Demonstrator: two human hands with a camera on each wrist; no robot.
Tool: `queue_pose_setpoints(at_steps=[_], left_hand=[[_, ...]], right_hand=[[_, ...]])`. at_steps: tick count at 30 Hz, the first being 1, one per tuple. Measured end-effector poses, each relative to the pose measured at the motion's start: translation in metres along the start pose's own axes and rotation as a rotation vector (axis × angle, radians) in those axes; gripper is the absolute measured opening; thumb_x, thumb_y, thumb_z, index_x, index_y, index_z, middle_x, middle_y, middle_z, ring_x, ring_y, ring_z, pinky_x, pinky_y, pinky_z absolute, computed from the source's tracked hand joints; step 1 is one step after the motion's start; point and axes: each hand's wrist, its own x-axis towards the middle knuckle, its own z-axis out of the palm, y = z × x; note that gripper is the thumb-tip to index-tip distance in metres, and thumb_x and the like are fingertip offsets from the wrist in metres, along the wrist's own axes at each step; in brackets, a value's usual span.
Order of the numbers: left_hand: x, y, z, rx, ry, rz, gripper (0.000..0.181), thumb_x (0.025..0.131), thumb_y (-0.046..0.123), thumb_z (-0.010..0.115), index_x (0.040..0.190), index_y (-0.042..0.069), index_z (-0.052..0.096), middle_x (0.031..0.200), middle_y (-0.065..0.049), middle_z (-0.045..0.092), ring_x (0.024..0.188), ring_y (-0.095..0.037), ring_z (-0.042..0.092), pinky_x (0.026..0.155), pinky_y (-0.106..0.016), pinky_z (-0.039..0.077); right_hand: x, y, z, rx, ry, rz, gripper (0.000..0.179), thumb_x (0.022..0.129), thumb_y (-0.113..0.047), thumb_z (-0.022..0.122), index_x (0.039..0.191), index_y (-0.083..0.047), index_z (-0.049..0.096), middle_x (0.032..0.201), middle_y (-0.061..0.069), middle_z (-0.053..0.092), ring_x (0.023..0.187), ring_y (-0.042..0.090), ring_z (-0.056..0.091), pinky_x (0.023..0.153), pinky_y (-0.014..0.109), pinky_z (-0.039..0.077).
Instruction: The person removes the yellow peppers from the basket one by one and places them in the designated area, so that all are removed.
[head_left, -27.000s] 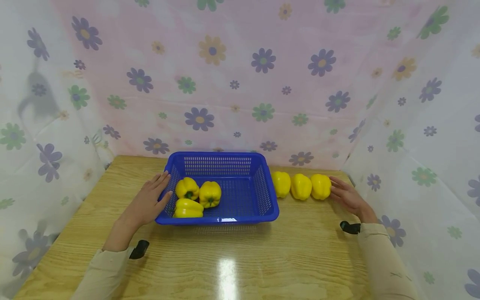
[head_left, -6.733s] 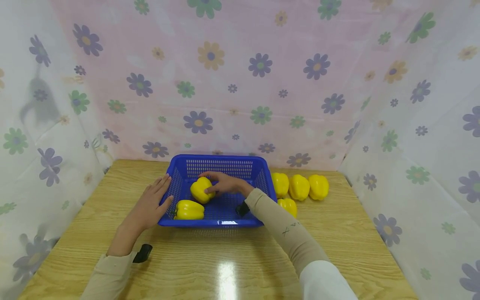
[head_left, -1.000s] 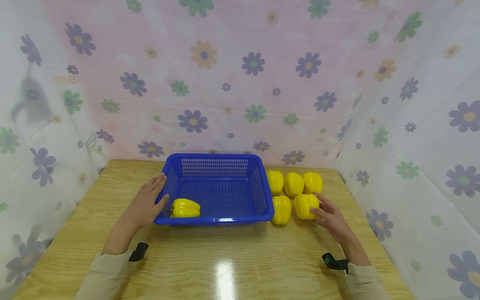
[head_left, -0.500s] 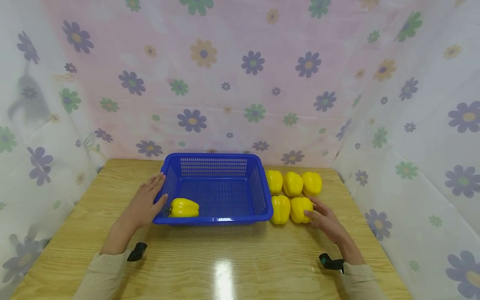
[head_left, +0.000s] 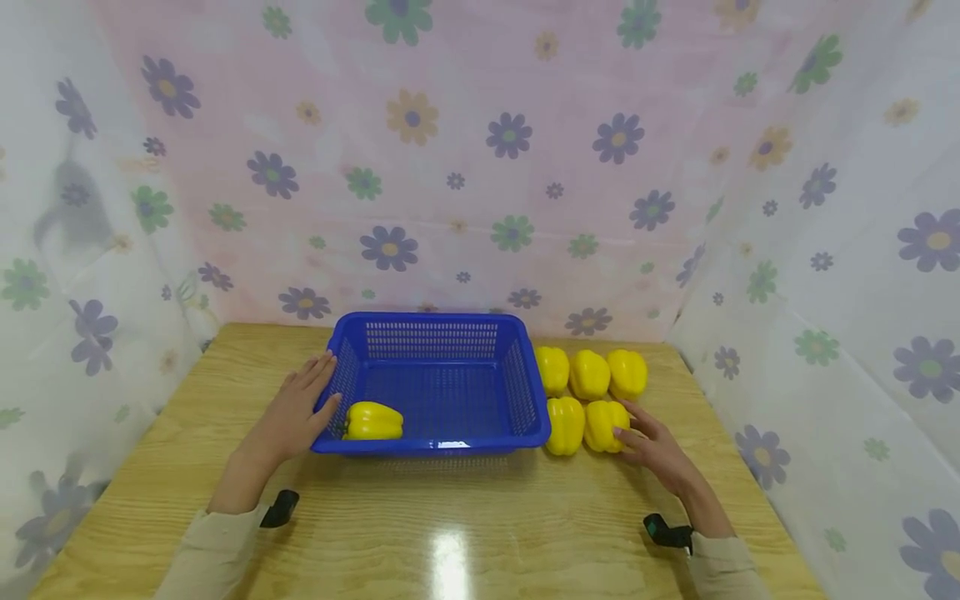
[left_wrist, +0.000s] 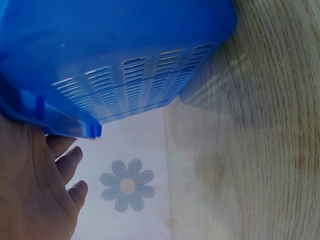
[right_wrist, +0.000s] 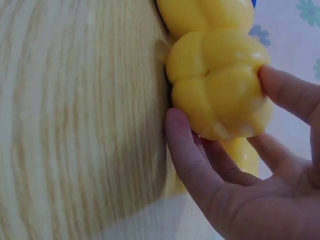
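A blue plastic basket stands on the table with one yellow bell pepper lying in its near left corner. My left hand rests on the basket's left rim, fingers straight; in the left wrist view the hand shows below the rim. To the right of the basket, my right hand holds a yellow bell pepper on the table, thumb and fingers round its outer side. In the right wrist view, the thumb and fingertips touch that pepper, which sits against the one beside it.
Another bell pepper stands between the held one and the basket. Behind them is a row of three more peppers. Flowered cloth hangs behind and at both sides of the wooden table.
Since the oldest frame, two peppers have left the basket and now stand in front of the back row. In the last second, my right hand moved its pepper left against its neighbour.
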Motion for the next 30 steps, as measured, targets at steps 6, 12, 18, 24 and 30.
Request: queue_pose_setpoints(at_steps=[6, 12, 18, 24, 30], left_hand=[[-0.0003, 0.0008, 0.0017, -0.011, -0.006, -0.003, 0.065, 0.108, 0.027, 0.046, 0.157, -0.008, 0.025, 0.165, -0.027, 0.021, 0.151, -0.051, 0.017, 0.120, -0.070, 0.011], [-0.0007, 0.0000, 0.0020, -0.014, -0.005, -0.001, 0.065, 0.108, 0.028, 0.045, 0.158, -0.008, 0.025, 0.166, -0.027, 0.021, 0.152, -0.051, 0.016, 0.120, -0.069, 0.010], [-0.0006, -0.0001, 0.0014, -0.021, 0.000, 0.005, 0.064, 0.108, 0.027, 0.046, 0.157, -0.009, 0.025, 0.165, -0.027, 0.021, 0.151, -0.051, 0.016, 0.120, -0.070, 0.011], [-0.0004, 0.0004, 0.0004, -0.019, 0.001, 0.005, 0.065, 0.108, 0.028, 0.045, 0.157, -0.009, 0.025, 0.165, -0.028, 0.020, 0.152, -0.051, 0.015, 0.120, -0.070, 0.011], [-0.0001, -0.0007, 0.0010, -0.010, 0.004, 0.003, 0.064, 0.107, 0.026, 0.047, 0.157, -0.009, 0.025, 0.165, -0.027, 0.021, 0.152, -0.051, 0.016, 0.120, -0.070, 0.012]], right_hand=[[0.0000, 0.0006, -0.0016, 0.005, -0.020, -0.001, 0.075, 0.106, -0.018, 0.056, 0.164, -0.006, 0.011, 0.156, 0.036, 0.022, 0.121, 0.025, 0.058, 0.095, 0.043, 0.058], [-0.0022, -0.0008, -0.0017, -0.005, -0.028, -0.007, 0.075, 0.106, -0.019, 0.056, 0.164, -0.006, 0.010, 0.157, 0.037, 0.022, 0.124, 0.026, 0.057, 0.096, 0.041, 0.058], [-0.0042, 0.0004, -0.0030, 0.002, -0.029, -0.048, 0.075, 0.106, -0.017, 0.055, 0.164, -0.004, 0.009, 0.156, 0.039, 0.022, 0.117, 0.016, 0.061, 0.094, 0.040, 0.059], [-0.0042, 0.0015, -0.0028, -0.014, -0.014, -0.068, 0.074, 0.106, -0.017, 0.055, 0.164, -0.003, 0.012, 0.159, 0.036, 0.021, 0.114, 0.002, 0.058, 0.094, 0.036, 0.059], [-0.0032, 0.0024, -0.0031, -0.026, -0.017, -0.077, 0.072, 0.107, -0.018, 0.054, 0.163, -0.002, 0.014, 0.160, 0.036, 0.019, 0.115, -0.002, 0.055, 0.096, 0.036, 0.058]])
